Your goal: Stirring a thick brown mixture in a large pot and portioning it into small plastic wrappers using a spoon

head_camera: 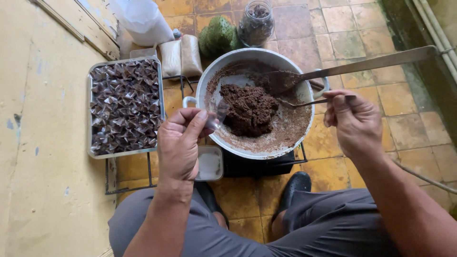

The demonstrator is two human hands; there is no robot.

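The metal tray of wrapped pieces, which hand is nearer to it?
Left. The left hand is just right of the metal tray, by its edge. The right hand is far off, beyond the white bowl.

Left hand (180,143) raised mid-frame, back to camera, thumb and forefinger pinched together, other fingers curled. Right hand (353,120) out to the right, palm down, fingers closed in a pinch grip. Both forearms bare, reaching forward from bent knees, well apart.
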